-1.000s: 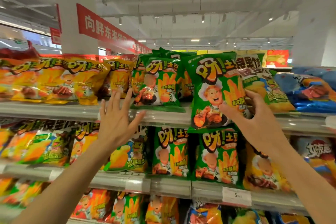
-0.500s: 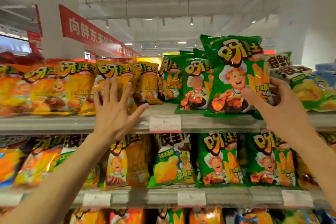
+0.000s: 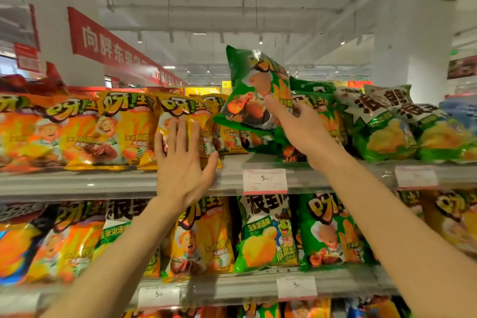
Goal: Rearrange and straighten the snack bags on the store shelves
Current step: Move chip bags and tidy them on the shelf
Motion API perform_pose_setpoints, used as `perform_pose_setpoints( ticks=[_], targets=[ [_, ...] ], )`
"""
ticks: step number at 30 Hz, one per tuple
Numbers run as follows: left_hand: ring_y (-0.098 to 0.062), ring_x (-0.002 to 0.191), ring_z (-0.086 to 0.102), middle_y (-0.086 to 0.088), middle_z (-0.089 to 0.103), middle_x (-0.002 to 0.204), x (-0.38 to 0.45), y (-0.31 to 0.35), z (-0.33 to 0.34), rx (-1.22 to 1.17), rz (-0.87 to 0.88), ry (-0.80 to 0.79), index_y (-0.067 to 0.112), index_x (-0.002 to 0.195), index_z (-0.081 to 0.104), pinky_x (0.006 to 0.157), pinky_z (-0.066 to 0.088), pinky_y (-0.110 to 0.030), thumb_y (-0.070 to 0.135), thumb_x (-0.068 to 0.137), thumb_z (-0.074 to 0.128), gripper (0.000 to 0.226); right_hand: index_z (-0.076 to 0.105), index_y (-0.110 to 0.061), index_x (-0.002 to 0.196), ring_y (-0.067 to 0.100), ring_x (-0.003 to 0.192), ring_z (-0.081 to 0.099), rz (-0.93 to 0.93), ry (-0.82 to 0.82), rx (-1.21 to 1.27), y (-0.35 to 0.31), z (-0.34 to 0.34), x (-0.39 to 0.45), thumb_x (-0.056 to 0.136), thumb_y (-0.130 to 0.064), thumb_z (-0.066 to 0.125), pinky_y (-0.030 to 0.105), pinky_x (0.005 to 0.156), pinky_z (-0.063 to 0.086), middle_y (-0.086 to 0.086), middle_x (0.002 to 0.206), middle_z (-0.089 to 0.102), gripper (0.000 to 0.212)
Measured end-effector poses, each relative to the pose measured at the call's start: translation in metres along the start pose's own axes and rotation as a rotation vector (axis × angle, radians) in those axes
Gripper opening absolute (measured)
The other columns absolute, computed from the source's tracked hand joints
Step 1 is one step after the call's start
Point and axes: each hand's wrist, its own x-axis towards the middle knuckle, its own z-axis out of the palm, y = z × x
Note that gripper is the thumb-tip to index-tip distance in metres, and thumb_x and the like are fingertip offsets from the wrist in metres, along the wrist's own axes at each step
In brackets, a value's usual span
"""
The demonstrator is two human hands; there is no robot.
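My right hand [image 3: 300, 129] grips a green snack bag [image 3: 251, 82], lifted and tilted left above the other green bags [image 3: 320, 108] on the top shelf [image 3: 103, 183]. Thumb on its front, fingers behind it. My left hand [image 3: 182, 160] lies flat with straight, spread fingers against a yellow snack bag [image 3: 180, 113] standing at the shelf's front edge. More yellow and orange bags [image 3: 85, 129] stand in a row to the left.
Green and white bags [image 3: 387, 124] fill the top shelf's right end. A price tag [image 3: 264, 181] hangs on the shelf rail. The middle shelf [image 3: 232, 286] holds mixed yellow, green and orange bags. A red banner [image 3: 108, 46] hangs above left.
My right hand has carried the green bag up and to the left, above the green stack. My left hand moved forward onto the yellow bag. The view has shifted left.
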Motion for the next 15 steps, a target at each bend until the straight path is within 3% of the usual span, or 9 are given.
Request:
perform_pose_setpoints(
  ticks=[2,5,6,8,10,12,15],
  targets=[
    [-0.021,0.159,-0.015,-0.006,-0.004,0.173,0.0,-0.001,-0.001,0.0,0.006,-0.005,0.022,0.166,0.007,0.126,-0.013,-0.048,0.066,0.099,0.02,0.081,0.043,-0.023,0.146,0.008,0.108,0.052,0.041,0.009,-0.016,0.008,0.006,0.004,0.08,-0.084,0.056,0.03,0.087,0.038,-0.005,0.139,0.053,0.09],
    [-0.02,0.159,-0.014,-0.005,-0.004,0.173,-0.001,-0.004,-0.004,-0.024,0.029,-0.012,0.022,0.166,0.008,0.126,-0.013,-0.047,0.062,0.1,0.017,0.078,0.042,-0.017,0.143,0.004,0.089,0.052,0.024,0.072,-0.17,0.019,0.0,0.006,0.08,-0.085,0.054,0.027,0.07,0.04,-0.018,0.105,0.052,0.093],
    [-0.02,0.159,-0.013,-0.005,-0.004,0.174,-0.002,-0.005,-0.005,-0.04,0.039,-0.015,0.022,0.166,0.008,0.127,-0.012,-0.048,0.061,0.1,0.015,0.077,0.042,-0.016,0.142,0.006,0.09,0.053,0.012,0.08,-0.232,0.022,-0.002,0.006,0.08,-0.085,0.054,0.029,0.069,0.04,-0.016,0.104,0.051,0.094],
    [-0.02,0.159,-0.012,-0.004,-0.003,0.174,-0.003,-0.006,-0.007,-0.074,0.049,-0.022,0.023,0.166,0.008,0.127,-0.01,-0.048,0.06,0.1,0.009,0.076,0.041,-0.013,0.14,0.015,0.099,0.057,-0.021,0.08,-0.313,0.027,-0.001,0.006,0.082,-0.081,0.056,0.035,0.075,0.044,-0.007,0.113,0.057,0.091],
    [-0.019,0.159,-0.013,-0.003,-0.004,0.174,-0.003,-0.006,-0.007,-0.091,0.042,-0.022,0.024,0.166,0.007,0.127,-0.011,-0.047,0.061,0.1,0.006,0.075,0.035,-0.01,0.146,0.025,0.114,0.058,-0.045,0.04,-0.37,0.03,0.007,0.004,0.085,-0.079,0.056,0.043,0.091,0.051,0.005,0.134,0.056,0.094],
    [-0.018,0.159,-0.014,-0.002,-0.004,0.173,-0.003,-0.005,-0.007,-0.091,0.033,-0.018,0.025,0.166,0.006,0.127,-0.012,-0.045,0.063,0.101,0.005,0.075,0.015,-0.009,0.159,0.032,0.132,0.052,-0.043,-0.031,-0.445,0.035,0.018,0.001,0.09,-0.076,0.051,0.051,0.106,0.047,0.013,0.155,0.044,0.103],
    [-0.017,0.159,-0.014,-0.002,-0.004,0.173,-0.002,-0.005,-0.006,-0.079,0.03,-0.012,0.026,0.166,0.008,0.127,-0.012,-0.045,0.065,0.102,0.009,0.075,-0.002,-0.01,0.163,0.037,0.141,0.044,-0.063,-0.08,-0.593,0.041,0.028,-0.003,0.095,-0.076,0.037,0.051,0.108,0.044,0.019,0.163,0.031,0.102]
  ],
)
